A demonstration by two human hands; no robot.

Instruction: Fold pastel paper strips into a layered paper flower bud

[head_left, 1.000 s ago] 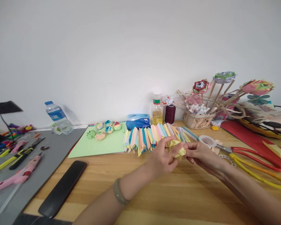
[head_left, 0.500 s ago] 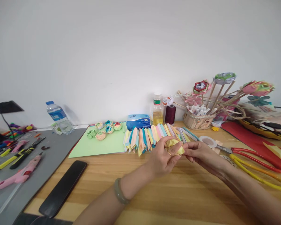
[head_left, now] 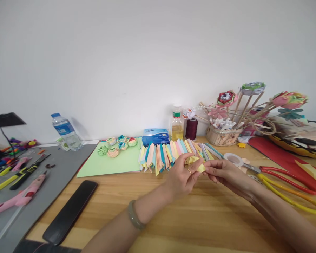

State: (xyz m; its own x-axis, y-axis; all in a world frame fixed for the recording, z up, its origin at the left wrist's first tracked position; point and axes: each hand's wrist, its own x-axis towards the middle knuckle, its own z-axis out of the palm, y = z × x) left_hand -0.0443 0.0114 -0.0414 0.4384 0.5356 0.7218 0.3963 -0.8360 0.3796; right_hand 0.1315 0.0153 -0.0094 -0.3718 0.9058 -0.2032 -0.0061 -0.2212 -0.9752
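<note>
Between my two hands is a small piece of folded yellow paper (head_left: 201, 167), held just above the wooden table. My left hand (head_left: 183, 174), with a ring on a finger and a bangle on the wrist, grips it between thumb and fingers. Thumb and fingertips of my right hand (head_left: 221, 170) pinch its right edge. The paper's exact shape is partly covered by the fingers. Right behind the hands lies a row of folded paper strips (head_left: 158, 156) in many colours. Several small paper flowers (head_left: 112, 152) sit on a green sheet (head_left: 94, 168) to the left.
Scissors (head_left: 287, 172) with red and yellow handles and a tape roll (head_left: 233, 159) lie at the right. Behind stand a bottle (head_left: 177, 124), a thread spool (head_left: 191, 129) and a basket (head_left: 221, 137). A black phone (head_left: 71, 212) and a pink glue gun (head_left: 23, 196) are at the left.
My right fingertips have shifted slightly left, closer to my left hand, along the yellow paper's edge. Both hands still hold it, and the things around are unmoved.
</note>
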